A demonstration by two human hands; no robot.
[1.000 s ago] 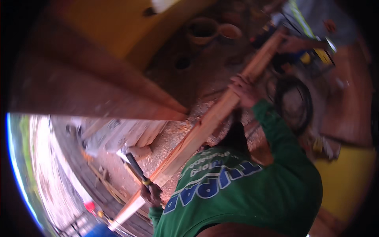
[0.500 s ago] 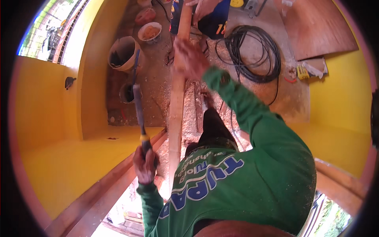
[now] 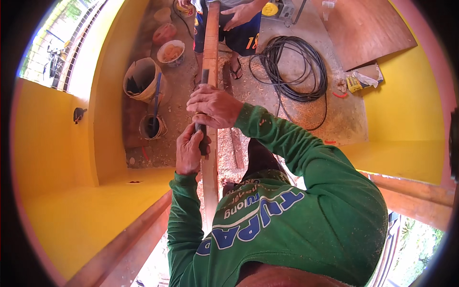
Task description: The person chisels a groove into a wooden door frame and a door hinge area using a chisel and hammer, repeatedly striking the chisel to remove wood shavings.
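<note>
A long narrow wooden plank [image 3: 211,43] runs from my chest away to the top of the view. My left hand [image 3: 188,152] is closed around the dark handle of a hand tool [image 3: 203,139], whose grey shaft [image 3: 205,76] lies along the plank's left edge. My right hand [image 3: 213,106] grips across the plank just above the left hand, covering the middle of the tool. At the far end another person's hand [image 3: 239,14] holds the plank. My green sleeves and shirt fill the lower view.
A coil of black cable [image 3: 291,71] lies on the sawdust-strewn floor to the right. Buckets [image 3: 142,79] and a bowl [image 3: 171,51] stand at the left by a yellow wall [image 3: 57,158]. A plywood sheet [image 3: 368,28] and a paper bag [image 3: 363,79] lie at the upper right.
My left hand brought the tool from beside the plank up onto it. My right hand slid back along the plank toward me, over the tool. The view swung and steadied.
</note>
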